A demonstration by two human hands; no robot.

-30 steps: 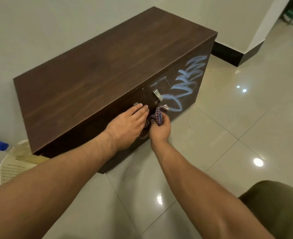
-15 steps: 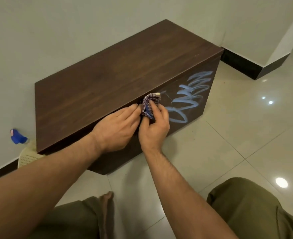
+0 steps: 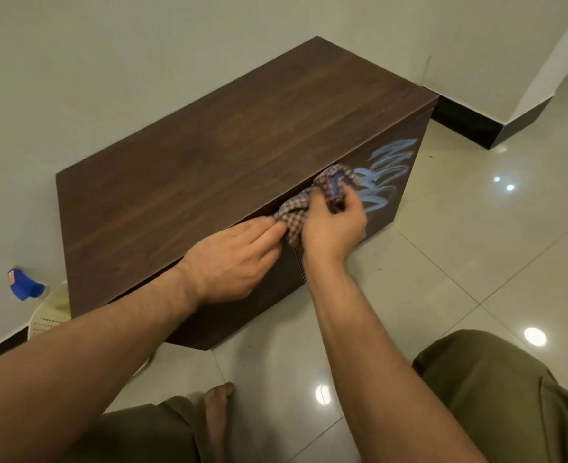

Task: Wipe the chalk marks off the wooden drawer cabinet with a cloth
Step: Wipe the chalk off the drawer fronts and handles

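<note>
A: Where's the cloth (image 3: pixel 312 202)?
B: Mid-frame, bunched against the cabinet (image 3: pixel 209 155) front; right hand (image 3: pixel 334 225) grips it, left hand (image 3: pixel 232 259) pinches its end beside the chalk (image 3: pixel 388 175)

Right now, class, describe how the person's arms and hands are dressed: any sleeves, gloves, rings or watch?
Both forearms are bare to the edge of the view, with no sleeves showing. The left hand and right hand wear no gloves, and no rings, watch or bracelet are visible. Olive-green trousers cover the legs below.
</note>
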